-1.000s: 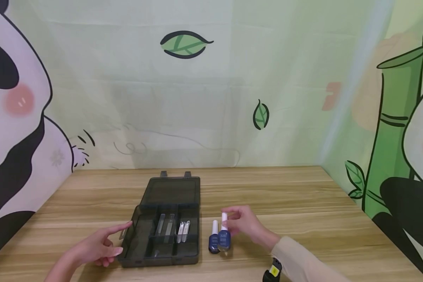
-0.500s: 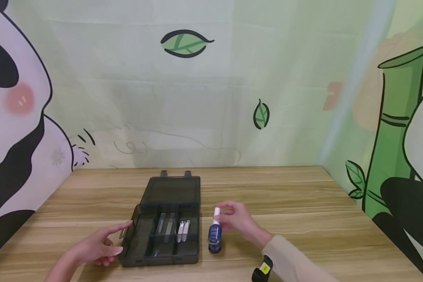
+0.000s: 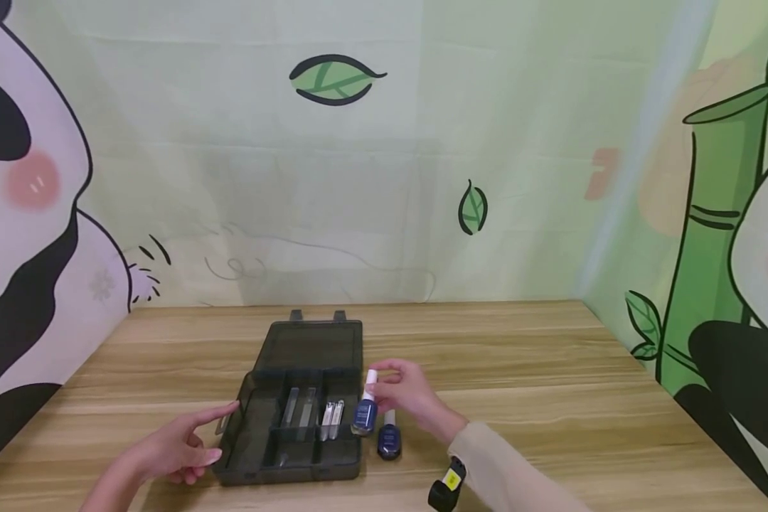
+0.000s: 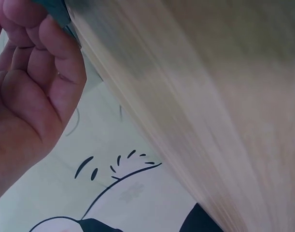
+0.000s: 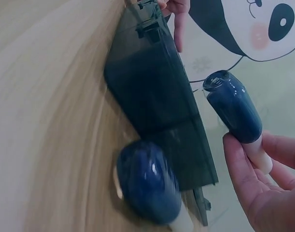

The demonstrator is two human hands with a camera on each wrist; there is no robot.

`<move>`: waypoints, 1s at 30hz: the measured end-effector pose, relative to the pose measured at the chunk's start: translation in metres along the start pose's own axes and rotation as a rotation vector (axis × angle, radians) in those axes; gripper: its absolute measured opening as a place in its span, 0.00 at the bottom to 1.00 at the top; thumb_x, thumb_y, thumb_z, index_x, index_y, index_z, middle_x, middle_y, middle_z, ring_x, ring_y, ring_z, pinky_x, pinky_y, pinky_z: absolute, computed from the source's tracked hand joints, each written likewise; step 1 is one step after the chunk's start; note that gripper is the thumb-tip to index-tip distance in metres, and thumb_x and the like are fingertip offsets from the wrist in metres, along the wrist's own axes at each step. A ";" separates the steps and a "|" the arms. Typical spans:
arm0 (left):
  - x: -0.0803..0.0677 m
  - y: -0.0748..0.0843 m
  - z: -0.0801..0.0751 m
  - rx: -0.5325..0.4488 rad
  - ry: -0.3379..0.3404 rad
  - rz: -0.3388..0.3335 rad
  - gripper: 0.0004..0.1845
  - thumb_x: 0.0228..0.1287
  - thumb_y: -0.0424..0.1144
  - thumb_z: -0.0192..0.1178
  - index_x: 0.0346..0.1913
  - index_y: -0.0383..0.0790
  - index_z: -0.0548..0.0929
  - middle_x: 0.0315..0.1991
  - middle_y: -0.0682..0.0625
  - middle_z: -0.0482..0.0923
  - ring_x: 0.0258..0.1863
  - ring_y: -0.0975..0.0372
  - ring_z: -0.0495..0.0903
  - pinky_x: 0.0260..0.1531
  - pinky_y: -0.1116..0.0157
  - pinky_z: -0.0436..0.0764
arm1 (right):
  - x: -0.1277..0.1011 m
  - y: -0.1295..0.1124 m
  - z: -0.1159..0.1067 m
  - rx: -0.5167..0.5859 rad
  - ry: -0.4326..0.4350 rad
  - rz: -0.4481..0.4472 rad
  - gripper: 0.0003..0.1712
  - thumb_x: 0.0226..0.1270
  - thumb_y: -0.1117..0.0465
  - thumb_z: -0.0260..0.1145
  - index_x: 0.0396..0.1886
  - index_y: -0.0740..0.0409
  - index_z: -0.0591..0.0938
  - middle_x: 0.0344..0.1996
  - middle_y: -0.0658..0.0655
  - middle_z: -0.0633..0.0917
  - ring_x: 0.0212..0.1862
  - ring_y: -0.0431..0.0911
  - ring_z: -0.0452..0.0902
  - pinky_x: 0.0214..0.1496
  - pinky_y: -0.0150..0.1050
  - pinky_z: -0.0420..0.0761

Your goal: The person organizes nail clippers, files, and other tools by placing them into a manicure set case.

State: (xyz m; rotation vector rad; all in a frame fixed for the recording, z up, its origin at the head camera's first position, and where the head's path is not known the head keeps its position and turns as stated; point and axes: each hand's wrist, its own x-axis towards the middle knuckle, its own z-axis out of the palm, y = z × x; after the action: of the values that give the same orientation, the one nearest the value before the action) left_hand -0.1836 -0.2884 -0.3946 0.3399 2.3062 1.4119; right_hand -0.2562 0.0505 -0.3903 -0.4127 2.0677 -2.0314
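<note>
My right hand (image 3: 409, 395) pinches a blue nail polish bottle (image 3: 364, 416) by its white cap. The bottle tilts and overlaps the right edge of a dark translucent divided case (image 3: 320, 472); the right wrist view has this bottle (image 5: 234, 106) raised above the case's side wall (image 5: 157, 96). A second nail polish bottle (image 3: 389, 441) stands on the table just right of the case. My left hand (image 3: 179, 448) rests at the case's left side, index finger straight along the edge and thumb at the front corner. Its palm (image 4: 31, 96) shows in the left wrist view.
The case's lid (image 3: 313, 345) lies back toward the wall. Inside are two nail clippers (image 3: 332, 419) and two thin clear strips (image 3: 307, 411) in separate compartments. A panda-print cloth (image 3: 358, 178) hangs behind the wooden table (image 3: 518, 370).
My right hand has moved left with its bottle, passing over the second bottle to the case's right edge. The left hand has stayed in place.
</note>
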 end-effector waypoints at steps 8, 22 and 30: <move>-0.001 0.000 0.000 -0.008 0.002 -0.001 0.40 0.57 0.37 0.60 0.66 0.31 0.49 0.14 0.49 0.67 0.14 0.62 0.68 0.14 0.70 0.65 | 0.010 0.000 0.025 0.059 0.000 0.010 0.21 0.54 0.76 0.61 0.50 0.76 0.71 0.24 0.58 0.80 0.20 0.41 0.75 0.24 0.37 0.78; 0.000 -0.003 -0.001 -0.004 0.006 0.004 0.39 0.57 0.36 0.59 0.66 0.31 0.49 0.14 0.49 0.67 0.14 0.62 0.68 0.13 0.70 0.66 | 0.021 -0.004 0.065 0.118 -0.008 -0.018 0.18 0.55 0.76 0.61 0.47 0.75 0.72 0.24 0.59 0.79 0.20 0.42 0.76 0.25 0.40 0.78; 0.001 -0.003 0.000 0.008 0.012 0.006 0.38 0.58 0.35 0.58 0.66 0.31 0.49 0.14 0.48 0.67 0.14 0.61 0.68 0.13 0.70 0.66 | 0.024 -0.006 0.091 0.127 0.018 -0.025 0.16 0.53 0.77 0.63 0.44 0.73 0.74 0.24 0.60 0.80 0.19 0.43 0.76 0.24 0.40 0.78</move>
State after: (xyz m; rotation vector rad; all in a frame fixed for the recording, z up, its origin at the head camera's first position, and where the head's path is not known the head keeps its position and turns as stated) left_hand -0.1841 -0.2894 -0.3971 0.3412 2.3229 1.4118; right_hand -0.2467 -0.0431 -0.3858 -0.4012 1.9391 -2.1737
